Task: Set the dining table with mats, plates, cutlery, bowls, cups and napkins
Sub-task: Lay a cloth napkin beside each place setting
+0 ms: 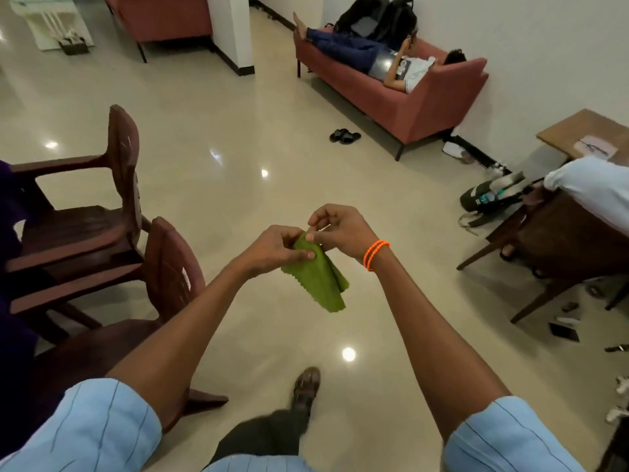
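Note:
A green cloth napkin (318, 279) with a zigzag-cut edge hangs in the air in front of me, above the floor. My left hand (272, 250) pinches its upper left part between thumb and fingers. My right hand (340, 229), with orange bands on the wrist, pinches the top edge of the napkin just beside the left. The lower part of the cloth hangs free. No table, plates or cutlery are in view.
Two dark brown plastic chairs (102, 219) stand at my left. A red sofa (408, 97) with a person lying on it is at the back right. A wooden chair (561, 247) and a side table (585, 134) stand at the right. Sandals (344, 135) lie on the glossy floor.

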